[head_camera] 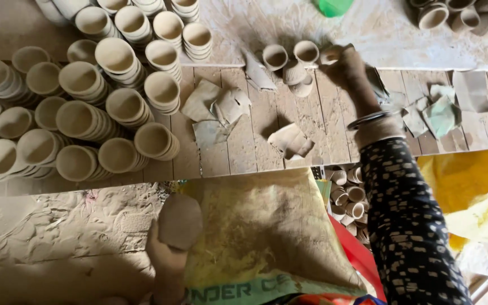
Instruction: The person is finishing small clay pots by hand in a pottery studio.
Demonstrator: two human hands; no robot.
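My right hand (348,69) reaches far forward over the wooden board (255,147) and grips a small clay cup (330,55) at the board's far edge. Two more small clay cups (275,56) stand upright just left of it, and another lies tipped below them. My left hand (165,254) rests low near my lap, holding a flat brown sanding pad (180,221). A dusty woven sack (266,226) covers my lap between both arms. Bangles (371,118) circle my right wrist.
Stacks of pale clay cups (86,107) crowd the left half of the board. Torn scraps of sandpaper (218,110) lie scattered mid-board and to the right (439,113). More small cups (348,195) sit below the board. Yellow cloth (475,186) lies at right.
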